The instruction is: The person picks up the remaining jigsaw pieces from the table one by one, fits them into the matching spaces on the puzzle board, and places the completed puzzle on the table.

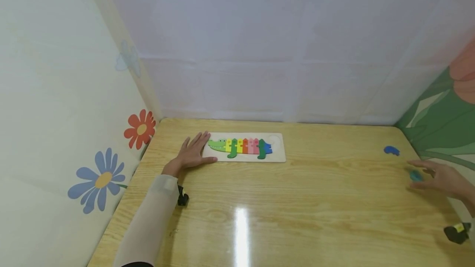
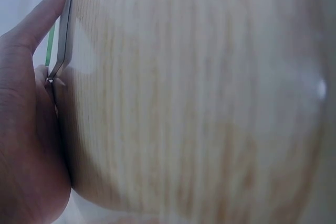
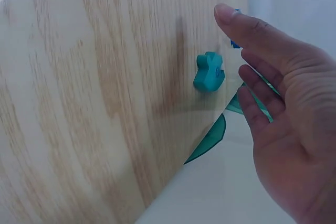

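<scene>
My left hand (image 1: 191,151) rests with spread fingers at the left end of a pale wooden puzzle board (image 1: 276,155), the thumb along its front edge. On the board lies a multicoloured crocodile (image 1: 245,145) made of interlocking pieces; a round outline shows at its tail end. Far to the right, my right hand (image 1: 441,178) hovers around a teal puzzle piece (image 3: 209,74), thumb and fingers apart. In the right wrist view this piece sits on the tabletop, with a gap between it and the fingers. A blue puzzle piece (image 1: 391,150) lies farther back.
The light wood table (image 1: 326,201) ends at a white cloth (image 1: 237,52) behind. Flower-printed panels stand at the left (image 1: 55,94) and right (image 1: 445,118). A black wrist device (image 1: 182,197) hangs under the left sleeve, and another (image 1: 457,233) is at the right wrist.
</scene>
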The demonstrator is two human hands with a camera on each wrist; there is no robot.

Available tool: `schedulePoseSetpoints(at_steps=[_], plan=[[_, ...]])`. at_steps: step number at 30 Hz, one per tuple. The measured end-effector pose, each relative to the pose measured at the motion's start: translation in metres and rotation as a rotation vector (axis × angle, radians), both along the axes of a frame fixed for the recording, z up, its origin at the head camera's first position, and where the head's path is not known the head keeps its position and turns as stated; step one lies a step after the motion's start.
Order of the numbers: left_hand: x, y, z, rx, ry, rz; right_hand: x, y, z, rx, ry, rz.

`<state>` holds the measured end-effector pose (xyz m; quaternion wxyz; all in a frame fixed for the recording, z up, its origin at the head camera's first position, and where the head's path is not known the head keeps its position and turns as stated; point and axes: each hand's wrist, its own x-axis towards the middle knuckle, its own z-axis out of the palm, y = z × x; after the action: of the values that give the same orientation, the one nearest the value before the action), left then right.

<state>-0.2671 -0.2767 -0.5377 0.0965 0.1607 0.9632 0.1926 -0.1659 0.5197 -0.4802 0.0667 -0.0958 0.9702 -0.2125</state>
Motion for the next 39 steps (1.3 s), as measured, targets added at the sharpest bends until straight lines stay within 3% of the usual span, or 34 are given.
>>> schedulePoseSetpoints(at_steps=[4, 9, 20, 31, 39], plan=[[0.001, 0.001, 0.002, -0.005, 0.000, 0.001, 0.002, 0.003, -0.002, 0.003, -0.029, -0.008], [0.004, 0.004, 0.007, -0.001, 0.010, 0.001, 0.004, 0.008, -0.008, 0.001, 0.006, 0.008], [0.006, 0.003, 0.006, 0.019, 0.017, -0.008, 0.004, 0.017, -0.010, 0.028, -0.013, 0.014], [0.003, 0.001, 0.001, -0.009, 0.014, -0.002, 0.007, 0.021, -0.017, 0.003, 0.073, 0.046], [0.006, 0.003, 0.008, 0.019, 0.010, -0.004, 0.005, 0.026, -0.023, 0.003, 0.065, 0.017]])
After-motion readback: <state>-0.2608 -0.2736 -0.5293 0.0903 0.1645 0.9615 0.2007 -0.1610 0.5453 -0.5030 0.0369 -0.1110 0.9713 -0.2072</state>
